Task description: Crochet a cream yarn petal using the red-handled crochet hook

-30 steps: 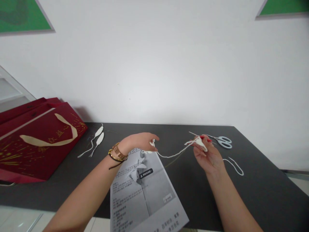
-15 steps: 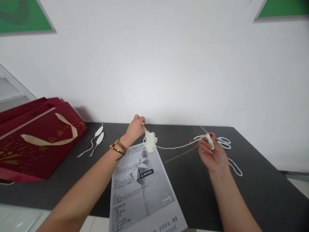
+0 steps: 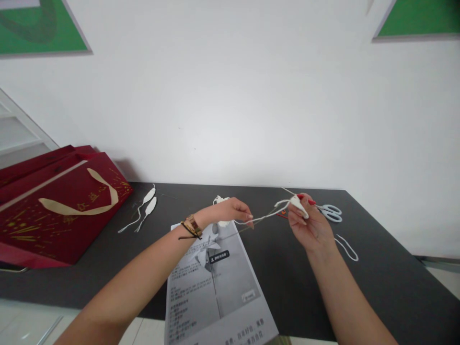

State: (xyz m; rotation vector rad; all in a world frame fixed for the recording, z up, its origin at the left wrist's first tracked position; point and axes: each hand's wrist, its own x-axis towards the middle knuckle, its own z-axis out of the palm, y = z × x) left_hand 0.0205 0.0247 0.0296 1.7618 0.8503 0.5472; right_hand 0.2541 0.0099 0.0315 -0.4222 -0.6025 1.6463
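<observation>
My right hand (image 3: 312,225) is closed round a small white crocheted piece (image 3: 299,206) and a crochet hook with a red handle (image 3: 306,200). The hook's thin shaft points up and to the left. From the piece a strand of white yarn (image 3: 271,214) runs left to the fingers of my left hand (image 3: 235,212), which are closed on it. Behind that hand lies a loose bundle of white yarn (image 3: 220,198), mostly hidden. Under my left wrist is a printed sheet (image 3: 233,268) with text and a flower picture.
Grey-handled scissors (image 3: 332,212) and a loose yarn end (image 3: 348,248) lie beyond my right hand. Two white leaf-shaped crocheted pieces (image 3: 151,206) with tails rest on the dark table (image 3: 302,297). Red gift bags (image 3: 75,211) stand at the left, and a white wall closes the back.
My left hand has come away from the top of the yarn bundle and moved right, onto the strand. My right hand has shifted slightly left with the hook and piece.
</observation>
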